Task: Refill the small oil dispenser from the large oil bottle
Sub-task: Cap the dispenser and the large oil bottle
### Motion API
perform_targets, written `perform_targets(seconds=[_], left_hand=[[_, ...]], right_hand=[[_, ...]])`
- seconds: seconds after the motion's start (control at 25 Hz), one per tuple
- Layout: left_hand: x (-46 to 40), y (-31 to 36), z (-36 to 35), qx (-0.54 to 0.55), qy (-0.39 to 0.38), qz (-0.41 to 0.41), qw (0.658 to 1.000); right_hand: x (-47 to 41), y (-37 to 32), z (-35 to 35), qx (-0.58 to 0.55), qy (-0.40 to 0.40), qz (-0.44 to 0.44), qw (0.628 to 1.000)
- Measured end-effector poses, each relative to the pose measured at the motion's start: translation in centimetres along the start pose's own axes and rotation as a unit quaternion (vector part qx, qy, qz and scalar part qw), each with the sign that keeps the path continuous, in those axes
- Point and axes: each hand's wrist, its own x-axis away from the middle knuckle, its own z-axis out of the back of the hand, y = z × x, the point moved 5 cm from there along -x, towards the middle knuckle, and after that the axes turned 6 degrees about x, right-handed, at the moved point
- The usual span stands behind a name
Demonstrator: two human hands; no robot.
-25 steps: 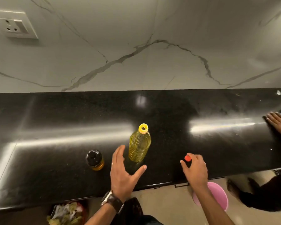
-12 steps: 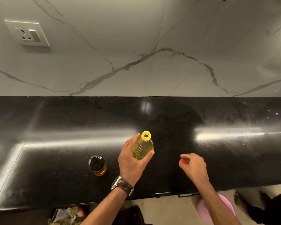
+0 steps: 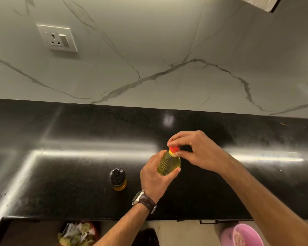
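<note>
Capping the large oil bottle (image 3: 169,163): the right hand (image 3: 197,151) now pinches the red cap (image 3: 174,149) onto its neck, the left hand (image 3: 155,176) newly gripping its body, so pouring looks finished.

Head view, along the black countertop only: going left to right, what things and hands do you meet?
Small oil dispenser → left hand gripping the large oil bottle → red cap → right hand pinching that cap.
</note>
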Motion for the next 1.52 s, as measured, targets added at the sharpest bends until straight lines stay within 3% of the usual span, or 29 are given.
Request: perform_targets(seconds=[0.52,0.72,1.0,1.52], left_hand=[[-0.1,-0.1,0.2,-0.01,-0.007,0.001,1.0],[-0.1,-0.2,0.1,-0.017,-0.014,0.001,1.0],[-0.2,0.1,0.4,-0.013,-0.016,-0.005,1.0],[-0.2,-0.3,0.5,-0.035,-0.012,-0.008,0.999]], right_hand=[[-1.0,-0.2,0.1,0.071,-0.058,-0.02,0.996],[-1.2,-0.7,0.2,0.213,-0.056,-0.071,0.973],[-1.0,-1.7,0.3,0.206,-0.15,-0.011,0.967],[-1.1,-2.1,-0.8,0.245,-0.124,-0.04,0.961]])
